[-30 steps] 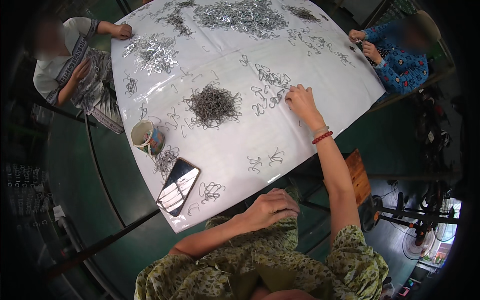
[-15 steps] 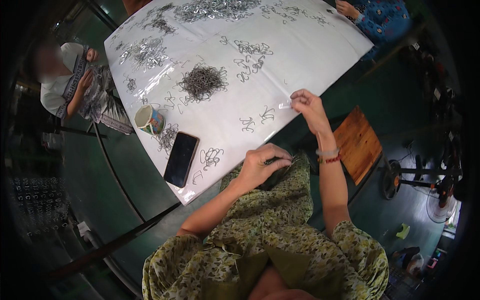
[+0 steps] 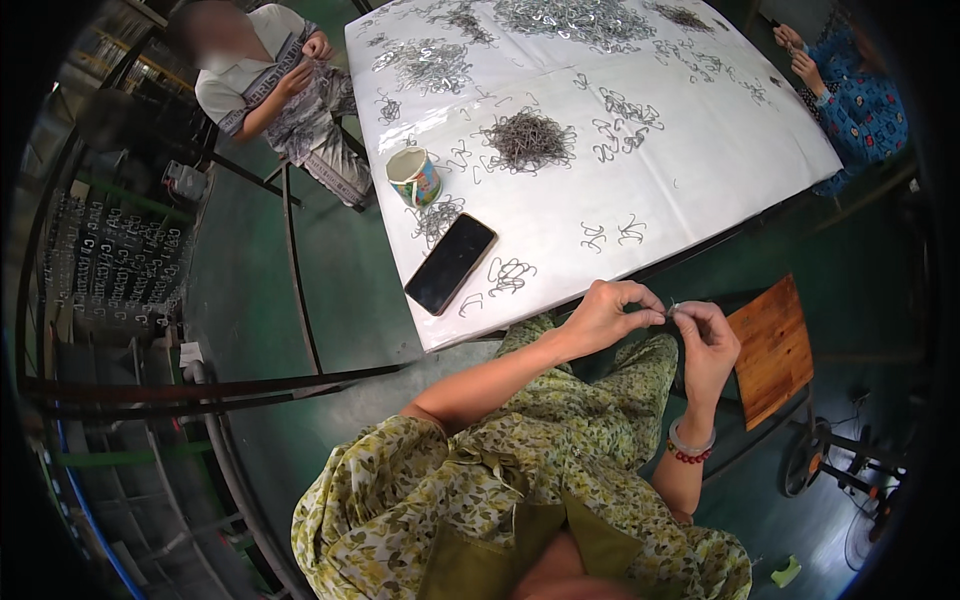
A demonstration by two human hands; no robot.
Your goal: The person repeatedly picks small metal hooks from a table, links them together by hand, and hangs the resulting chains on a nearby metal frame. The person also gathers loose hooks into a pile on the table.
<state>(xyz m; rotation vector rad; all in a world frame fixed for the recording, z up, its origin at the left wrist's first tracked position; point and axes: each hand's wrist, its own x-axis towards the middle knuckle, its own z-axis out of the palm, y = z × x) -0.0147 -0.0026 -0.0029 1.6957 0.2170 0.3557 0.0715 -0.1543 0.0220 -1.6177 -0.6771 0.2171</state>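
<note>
My left hand (image 3: 618, 318) and my right hand (image 3: 706, 342) meet just off the near edge of the white table (image 3: 720, 215), above my lap. Thumb and fingers of each are pinched around a small wire hook (image 3: 672, 307), mostly hidden by the fingertips. On the table beyond them lie two little groups of bent wire hooks, the left one (image 3: 593, 237) and the right one (image 3: 631, 230). A looser cluster of hooks (image 3: 511, 276) lies beside a black phone (image 3: 452, 264). Farther off is a dense dark heap of hooks (image 3: 528, 140).
A patterned paper cup (image 3: 415, 178) stands near the table's left edge. Big piles of hooks (image 3: 575, 20) cover the far side. A person (image 3: 285, 90) sits at the left, another in blue (image 3: 860, 100) at the far right. A wooden stool (image 3: 775, 350) is right of my hand.
My right hand has come back from the table edge to meet my left hand at the wire hook. The whole view has shifted, showing more at the left.
</note>
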